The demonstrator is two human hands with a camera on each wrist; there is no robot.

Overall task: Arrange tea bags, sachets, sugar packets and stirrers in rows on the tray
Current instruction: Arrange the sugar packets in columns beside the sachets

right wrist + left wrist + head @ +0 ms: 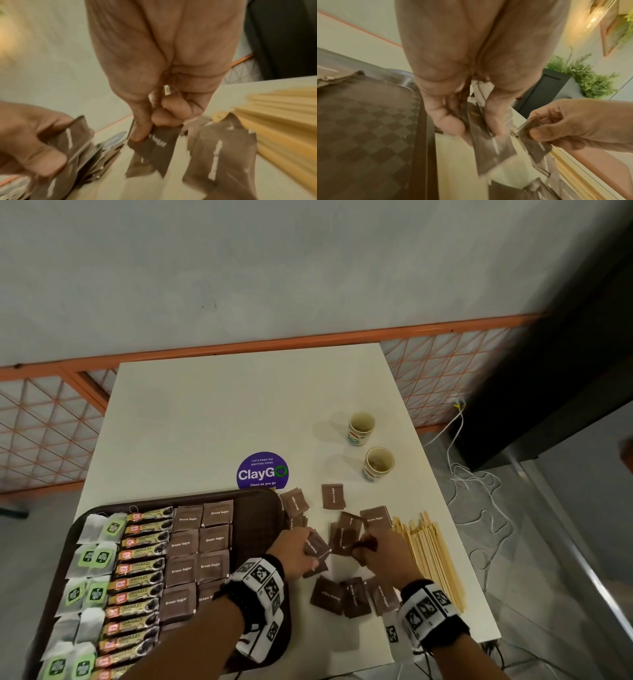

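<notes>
White table point(212, 412) under us: both our left hand point(296, 549) and right hand point(380, 549) pinch sugar packets point(317, 544) at frame centre; tray point(257, 508) gap lies just left, nearer the left

- looks like an office pantry or break area.
- round purple sticker point(262, 471) at centre frame reads "let's keep our pantries clean", "claygo", "clean as you go".
- plain white table point(219, 419) against a pale wall, orange mesh partition point(51, 433) at left.
- two used paper cups point(361, 427) right of centre.
- potted greenery point(583, 75) and a framed picture point(614, 32), upper right of the left wrist view.
</notes>
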